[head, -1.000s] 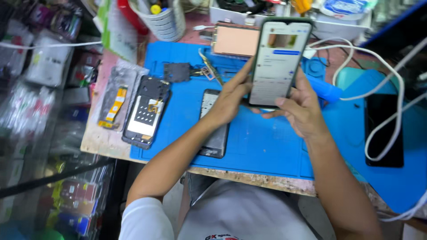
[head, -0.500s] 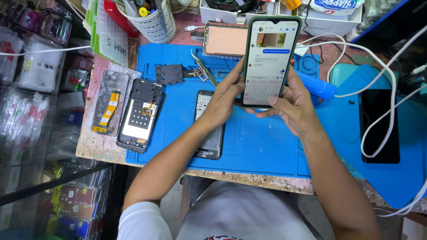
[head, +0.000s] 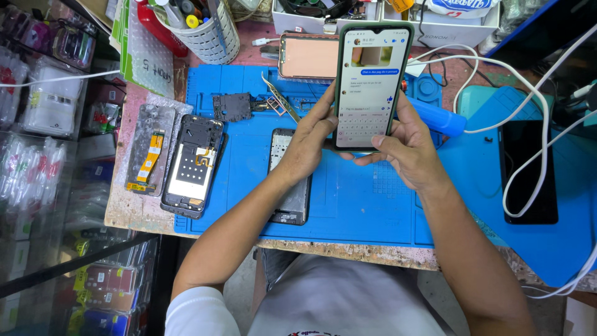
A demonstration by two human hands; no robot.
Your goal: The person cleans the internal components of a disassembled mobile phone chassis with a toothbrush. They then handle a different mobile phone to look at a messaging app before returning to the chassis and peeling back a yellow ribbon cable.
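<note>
Both hands grip one lit smartphone (head: 370, 87), held upright above the blue work mat (head: 348, 199), screen w/ chat and keyboard facing the camera. Left hand (head: 309, 140) wraps the phone's left edge, fingers curled behind, thumb on the edge near the keyboard. Right hand (head: 407, 146) cups the lower right corner and bottom, thumb up along the right edge.

Under the left wrist, touching the mat: a dark phone frame (head: 290, 186), partly hidden by the forearm. Further left of that hand lies an opened phone body (head: 191, 165) w/ internals showing, half on the mat, half on the tabletop (head: 140, 214). Beyond it, a clear bag w/ orange flex cable (head: 149, 152). Just above the left hand: tweezers (head: 280, 99) and a small black board (head: 232, 107).

Behind the held phone: a display panel (head: 308, 57). Right of the right hand: blue cylinder tool (head: 438, 118), white cable (head: 528, 155), black phone (head: 528, 171) face up. Mesh tool cup (head: 208, 31) sits far upper left.
</note>
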